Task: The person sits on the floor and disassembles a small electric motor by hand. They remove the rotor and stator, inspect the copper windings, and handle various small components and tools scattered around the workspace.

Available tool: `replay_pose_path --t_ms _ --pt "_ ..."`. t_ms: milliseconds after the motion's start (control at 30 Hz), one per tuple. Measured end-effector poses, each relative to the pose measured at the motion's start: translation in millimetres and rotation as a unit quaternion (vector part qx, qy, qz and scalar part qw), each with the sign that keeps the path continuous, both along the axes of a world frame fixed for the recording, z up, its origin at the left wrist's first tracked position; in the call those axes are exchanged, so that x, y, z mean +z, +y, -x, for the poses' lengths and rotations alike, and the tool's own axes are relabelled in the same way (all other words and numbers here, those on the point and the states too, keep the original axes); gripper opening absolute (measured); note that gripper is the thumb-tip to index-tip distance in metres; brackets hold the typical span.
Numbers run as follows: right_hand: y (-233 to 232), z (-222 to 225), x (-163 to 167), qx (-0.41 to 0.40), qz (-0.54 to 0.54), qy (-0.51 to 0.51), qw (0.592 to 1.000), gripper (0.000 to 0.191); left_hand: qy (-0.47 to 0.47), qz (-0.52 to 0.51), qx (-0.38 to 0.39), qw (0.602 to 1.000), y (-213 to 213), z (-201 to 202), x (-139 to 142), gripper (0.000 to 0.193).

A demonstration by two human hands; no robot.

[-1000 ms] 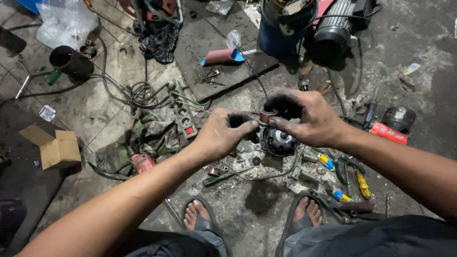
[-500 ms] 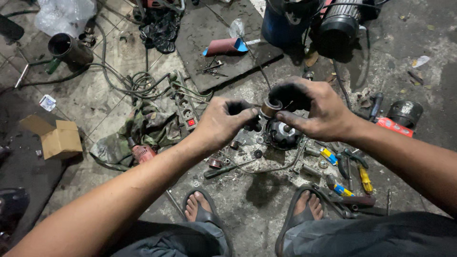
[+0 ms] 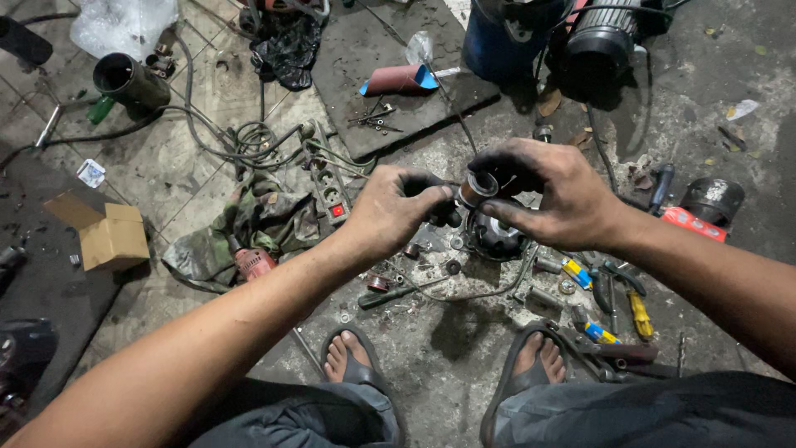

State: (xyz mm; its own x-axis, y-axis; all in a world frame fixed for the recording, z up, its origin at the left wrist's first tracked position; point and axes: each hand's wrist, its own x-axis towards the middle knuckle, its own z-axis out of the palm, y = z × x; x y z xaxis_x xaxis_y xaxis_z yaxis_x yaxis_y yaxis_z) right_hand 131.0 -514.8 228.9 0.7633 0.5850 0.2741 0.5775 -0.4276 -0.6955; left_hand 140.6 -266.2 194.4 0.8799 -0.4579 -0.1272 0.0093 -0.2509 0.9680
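cardboard box (image 3: 109, 236), power strip (image 3: 328, 187), blue drum (image 3: 504, 40)

Head camera looks steeply down – close (single view) – over a cluttered workshop floor (image 3: 464, 365).

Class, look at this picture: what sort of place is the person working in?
Probably a repair workshop floor: screwdrivers and loose parts lie scattered, an electric motor stands beyond, and a power strip lies on stained concrete.

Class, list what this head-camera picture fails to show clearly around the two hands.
- Ring-shaped part: its lower half, covered by left hand and right hand fingers.
- Round black housing: top hidden behind both hands.
- Blue drum: cut off by top edge.
- Small floor bits: too small.
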Motion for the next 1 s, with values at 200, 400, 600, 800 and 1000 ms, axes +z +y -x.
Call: replay_pose_path --t_ms 200,400,600,800,1000 --pt "-1.2 0.2 -1.5 0.0 0.004 -0.02 1.0 0.049 0.02 0.031 -0.006 0.999 -1.1 1.7 5.4 0.025" --pt "-2.8 0.0 -5.2 0.011 0.011 -0.071 0.997 0.049 0.05 -0.03 0.007 0.998 0.3 3.7 8.5 0.022" --pt "-1.2 -0.1 -3.0 -0.005 0.018 -0.039 0.999 0.049 0.002 0.049 -0.017 0.999 0.4 1.6 -0.5 0.019" --pt "-5.9 -2.9 18.9 -0.003 0.028 -0.095 0.995 0.046 -0.19 -0.187 -0.145 0.953 15.3 -13.7 -54.6 0.019" --pt "-10.1 -8.5 34.8 0.017 -0.005 -0.158 0.987 0.041 -0.225 -0.535 -0.363 0.729 38.2 -43.4 -177.3 0.025"
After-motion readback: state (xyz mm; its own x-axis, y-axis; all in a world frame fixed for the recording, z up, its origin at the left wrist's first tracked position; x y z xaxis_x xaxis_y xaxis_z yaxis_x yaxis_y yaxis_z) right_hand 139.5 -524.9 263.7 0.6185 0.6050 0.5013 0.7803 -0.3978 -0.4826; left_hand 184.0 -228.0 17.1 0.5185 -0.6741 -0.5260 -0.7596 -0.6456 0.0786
